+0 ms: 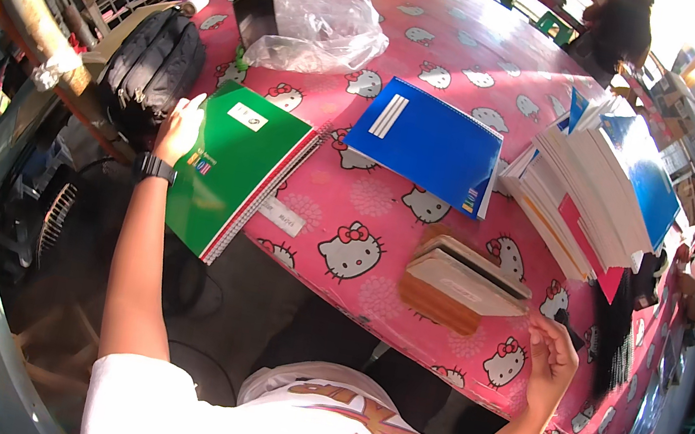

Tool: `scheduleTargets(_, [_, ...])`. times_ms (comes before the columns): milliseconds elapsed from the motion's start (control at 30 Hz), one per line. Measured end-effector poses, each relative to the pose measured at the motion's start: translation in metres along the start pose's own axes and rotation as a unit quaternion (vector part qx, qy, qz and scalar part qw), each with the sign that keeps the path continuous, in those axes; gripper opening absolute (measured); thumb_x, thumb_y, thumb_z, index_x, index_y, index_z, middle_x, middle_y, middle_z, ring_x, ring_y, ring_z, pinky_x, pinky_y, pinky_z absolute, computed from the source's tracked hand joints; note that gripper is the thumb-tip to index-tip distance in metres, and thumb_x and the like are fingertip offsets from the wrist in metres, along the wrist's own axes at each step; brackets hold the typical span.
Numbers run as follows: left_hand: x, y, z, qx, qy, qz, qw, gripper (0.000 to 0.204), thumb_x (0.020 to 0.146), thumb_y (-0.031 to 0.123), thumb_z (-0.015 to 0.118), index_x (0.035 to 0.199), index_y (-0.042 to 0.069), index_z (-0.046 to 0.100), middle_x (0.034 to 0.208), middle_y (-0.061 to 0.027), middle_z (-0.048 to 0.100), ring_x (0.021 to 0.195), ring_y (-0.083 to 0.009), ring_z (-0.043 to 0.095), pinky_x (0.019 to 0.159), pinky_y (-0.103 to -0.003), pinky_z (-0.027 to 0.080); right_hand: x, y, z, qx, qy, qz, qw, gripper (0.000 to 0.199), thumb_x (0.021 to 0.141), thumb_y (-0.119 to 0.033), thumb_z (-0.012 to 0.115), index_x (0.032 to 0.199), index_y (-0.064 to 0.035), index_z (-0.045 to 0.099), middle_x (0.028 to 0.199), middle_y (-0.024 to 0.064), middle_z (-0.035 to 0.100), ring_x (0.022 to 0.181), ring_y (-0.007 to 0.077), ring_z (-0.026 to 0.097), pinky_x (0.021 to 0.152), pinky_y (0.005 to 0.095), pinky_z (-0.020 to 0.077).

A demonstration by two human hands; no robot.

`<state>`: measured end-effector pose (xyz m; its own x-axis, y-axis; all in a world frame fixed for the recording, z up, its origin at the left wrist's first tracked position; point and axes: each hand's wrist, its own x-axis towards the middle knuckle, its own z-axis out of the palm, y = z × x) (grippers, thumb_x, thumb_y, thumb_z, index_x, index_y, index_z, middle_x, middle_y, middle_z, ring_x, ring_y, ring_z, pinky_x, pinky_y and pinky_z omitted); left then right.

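My left hand [180,132], with a dark watch on the wrist, grips the left edge of a green spiral notebook [240,166]. The notebook lies slanted, its lower corner jutting past the table's near edge. To its right a blue spiral notebook [424,142] rests flat. My right hand [552,360] is half curled, its index finger extended by the right corner of a tan wooden holder [466,280] with a long slot; whether it touches is unclear. Nothing shows inside that hand. A small white label [281,216] sits beside the green notebook's spiral.
On the pink patterned tablecloth [349,259], a tall stack of books and papers [589,190] stands at right, near a dark bristly item [618,344]. A black backpack [154,67], phone [255,18] and clear plastic bag [325,27] are at left. A person [617,32] is beyond.
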<state>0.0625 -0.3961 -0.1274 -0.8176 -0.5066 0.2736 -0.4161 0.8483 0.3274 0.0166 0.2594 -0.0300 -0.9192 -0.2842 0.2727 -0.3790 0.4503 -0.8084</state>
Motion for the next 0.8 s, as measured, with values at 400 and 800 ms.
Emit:
scheduleTargets(400, [-0.028,0.338,0.088,-0.11,0.032,0.489,0.865,0.037,0.07,0.024,0.073,0.102,0.008,0.062,0.107,-0.006,0.059,0.104,-0.0237,0.054,0.085,-0.038,0.046,-0.011,0.002,0.02,-0.02,0.127,-0.055,0.99,0.018,0.079,0.009,0.06,0.096,0.0022,0.064,0.09,0.0088,0.064,0.076,0.0138,0.059,0.069,0.0238,0.0469])
scheduleTargets(800, [-0.008,0.366,0.107,-0.161,-0.095,0.466,0.865,0.018,0.076,0.021,0.069,0.084,0.005,0.071,0.088,-0.0072,0.068,0.081,-0.0246,0.063,0.074,-0.034,0.051,-0.057,0.049,0.021,-0.002,0.126,0.025,0.992,0.022,0.076,0.011,0.06,0.094,0.0008,0.064,0.087,0.0094,0.064,0.074,0.0161,0.059,0.07,0.0251,0.0462])
